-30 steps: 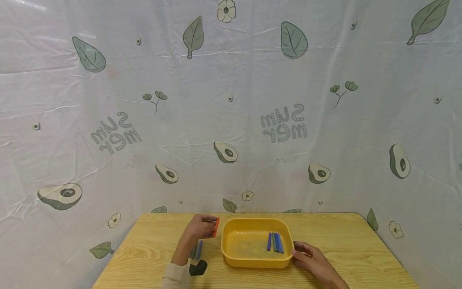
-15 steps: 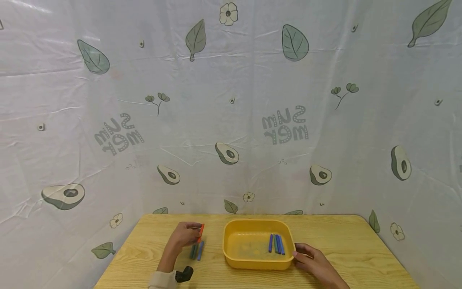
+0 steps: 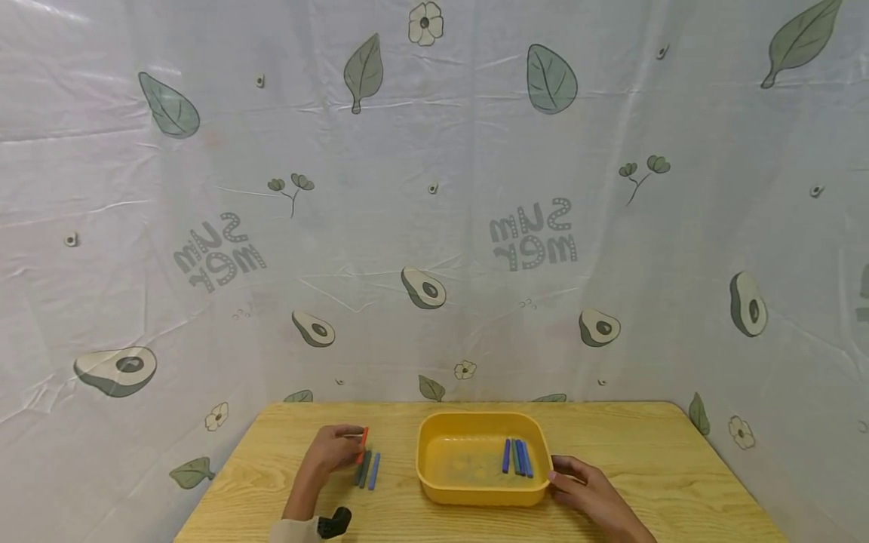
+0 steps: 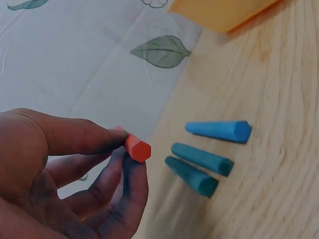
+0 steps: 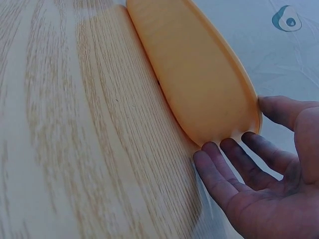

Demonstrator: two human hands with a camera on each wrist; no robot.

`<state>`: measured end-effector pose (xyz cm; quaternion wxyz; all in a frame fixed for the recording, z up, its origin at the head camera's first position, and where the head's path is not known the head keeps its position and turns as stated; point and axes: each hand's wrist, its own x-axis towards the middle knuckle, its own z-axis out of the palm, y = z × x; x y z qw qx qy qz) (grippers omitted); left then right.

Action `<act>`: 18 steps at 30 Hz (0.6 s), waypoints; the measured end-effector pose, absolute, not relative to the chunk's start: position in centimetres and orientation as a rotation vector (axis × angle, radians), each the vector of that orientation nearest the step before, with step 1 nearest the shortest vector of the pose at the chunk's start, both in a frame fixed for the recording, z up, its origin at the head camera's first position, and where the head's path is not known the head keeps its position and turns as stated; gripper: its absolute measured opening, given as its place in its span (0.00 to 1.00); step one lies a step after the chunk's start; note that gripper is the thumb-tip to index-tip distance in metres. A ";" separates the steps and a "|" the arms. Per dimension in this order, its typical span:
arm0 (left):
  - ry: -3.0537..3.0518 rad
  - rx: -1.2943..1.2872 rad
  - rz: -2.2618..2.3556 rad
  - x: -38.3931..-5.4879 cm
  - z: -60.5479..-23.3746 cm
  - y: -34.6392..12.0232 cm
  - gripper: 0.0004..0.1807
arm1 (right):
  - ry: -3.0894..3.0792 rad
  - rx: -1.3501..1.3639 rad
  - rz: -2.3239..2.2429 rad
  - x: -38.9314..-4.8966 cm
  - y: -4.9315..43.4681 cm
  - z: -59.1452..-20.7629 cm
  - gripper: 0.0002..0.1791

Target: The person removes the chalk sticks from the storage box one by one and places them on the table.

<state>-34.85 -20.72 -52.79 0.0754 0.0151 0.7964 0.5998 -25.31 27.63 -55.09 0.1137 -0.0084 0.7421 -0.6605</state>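
Between thumb and fingertips, my left hand [image 4: 94, 174] pinches a six-sided red chalk stick [image 4: 139, 149], its end facing the wrist camera. In the head view this hand [image 3: 333, 449] is over the left of the table, close to two dark green chalk sticks [image 3: 365, 469] and a blue one [image 3: 375, 471] lying side by side. Dark smudges cover the fingertips. My right hand [image 5: 269, 174] has its thumb at the rim and its fingertips against the end wall of a yellow plastic tray [image 5: 199, 74]. Inside the tray, at its right, lie several blue and green chalk sticks [image 3: 517, 457].
A wooden table [image 3: 631, 437] carries everything and ends against a pale printed curtain [image 3: 434, 226] at the back and sides. The tray stands mid-table, with bare wood between it and the left row of chalk. Greyish dust marks the tray floor.
My left hand has moved left and a little down with the red chalk stick, from beside the tray to the row of chalk sticks. The right hand stays at the tray.
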 end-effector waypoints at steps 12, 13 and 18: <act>2.528 -0.059 1.719 -34.5 -53.7 -21.2 0.22 | 2.150 -0.034 -1.965 -25.1 27.7 -54.9 0.38; 2.549 -0.064 1.697 -34.5 -53.8 -21.2 0.22 | 2.150 -0.039 -1.963 -25.1 27.7 -54.8 0.38; 2.602 -0.081 1.638 -34.6 -54.2 -21.2 0.21 | 2.146 -0.044 -1.957 -25.1 27.7 -54.8 0.39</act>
